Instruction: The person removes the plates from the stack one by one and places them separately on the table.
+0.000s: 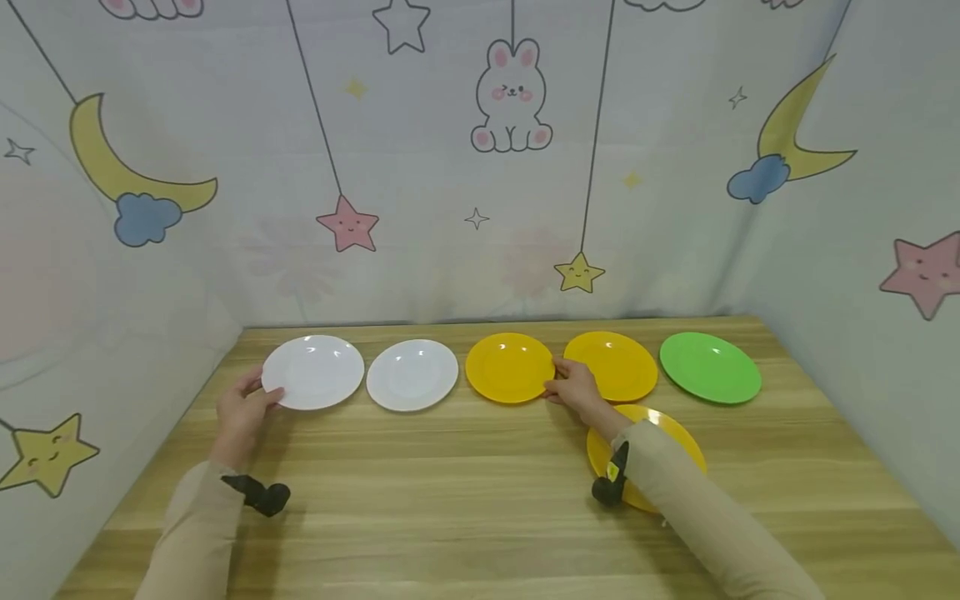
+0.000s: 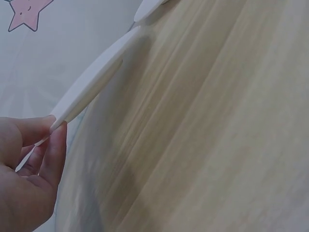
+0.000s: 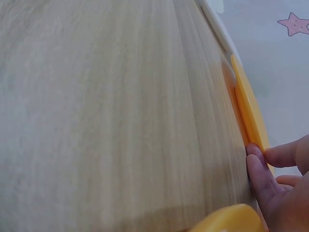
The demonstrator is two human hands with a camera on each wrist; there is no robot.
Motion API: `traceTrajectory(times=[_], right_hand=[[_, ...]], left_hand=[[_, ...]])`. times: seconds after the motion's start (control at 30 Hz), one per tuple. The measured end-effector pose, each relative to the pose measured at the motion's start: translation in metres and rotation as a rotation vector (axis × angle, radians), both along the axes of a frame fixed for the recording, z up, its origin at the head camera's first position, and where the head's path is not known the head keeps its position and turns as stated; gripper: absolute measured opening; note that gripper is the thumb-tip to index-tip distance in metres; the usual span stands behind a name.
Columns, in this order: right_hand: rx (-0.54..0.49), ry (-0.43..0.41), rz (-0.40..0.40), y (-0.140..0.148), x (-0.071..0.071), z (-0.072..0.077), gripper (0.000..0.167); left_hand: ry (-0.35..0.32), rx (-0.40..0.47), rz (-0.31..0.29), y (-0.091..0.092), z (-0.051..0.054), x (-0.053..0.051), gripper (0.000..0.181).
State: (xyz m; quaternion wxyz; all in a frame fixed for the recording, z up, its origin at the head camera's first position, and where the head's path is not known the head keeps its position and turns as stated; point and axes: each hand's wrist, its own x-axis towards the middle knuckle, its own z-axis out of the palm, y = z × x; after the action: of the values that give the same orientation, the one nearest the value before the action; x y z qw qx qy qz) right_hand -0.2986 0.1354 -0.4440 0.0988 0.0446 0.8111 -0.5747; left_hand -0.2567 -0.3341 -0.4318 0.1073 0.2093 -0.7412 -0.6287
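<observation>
My left hand (image 1: pixel 243 410) pinches the left rim of a white plate (image 1: pixel 313 372) at the left end of a row. The left wrist view shows the thumb above that plate's edge (image 2: pixel 94 77) and fingers below it. My right hand (image 1: pixel 576 388) pinches the right rim of a yellow plate (image 1: pixel 510 368) in the middle of the row. In the right wrist view this plate (image 3: pixel 251 106) sits between thumb and fingers, close over the wood. A second white plate (image 1: pixel 412 375) lies between the two held plates, touched by neither hand.
Another yellow plate (image 1: pixel 611 365) lies just behind my right hand, and a green plate (image 1: pixel 710 367) ends the row. Under my right forearm is a further yellow plate (image 1: pixel 678 433), partly hidden. The wooden table (image 1: pixel 420 508) meets a patterned curtain (image 1: pixel 427 283) at the back.
</observation>
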Motion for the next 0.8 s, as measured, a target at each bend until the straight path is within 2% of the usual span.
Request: traceTrajectory(times=[0.5, 0.8], right_hand=[[-0.009, 0.005, -0.011, -0.0018, 0.0003, -0.0001, 0.059], [-0.012, 0.004, -0.011, -0.0010, 0.0015, 0.0019, 0.060]], left_hand=[[-0.052, -0.017, -0.054, 0.0003, -0.0051, 0.0047, 0.062], [-0.094, -0.040, -0.046, -0.0018, -0.0061, 0.0043, 0.065]])
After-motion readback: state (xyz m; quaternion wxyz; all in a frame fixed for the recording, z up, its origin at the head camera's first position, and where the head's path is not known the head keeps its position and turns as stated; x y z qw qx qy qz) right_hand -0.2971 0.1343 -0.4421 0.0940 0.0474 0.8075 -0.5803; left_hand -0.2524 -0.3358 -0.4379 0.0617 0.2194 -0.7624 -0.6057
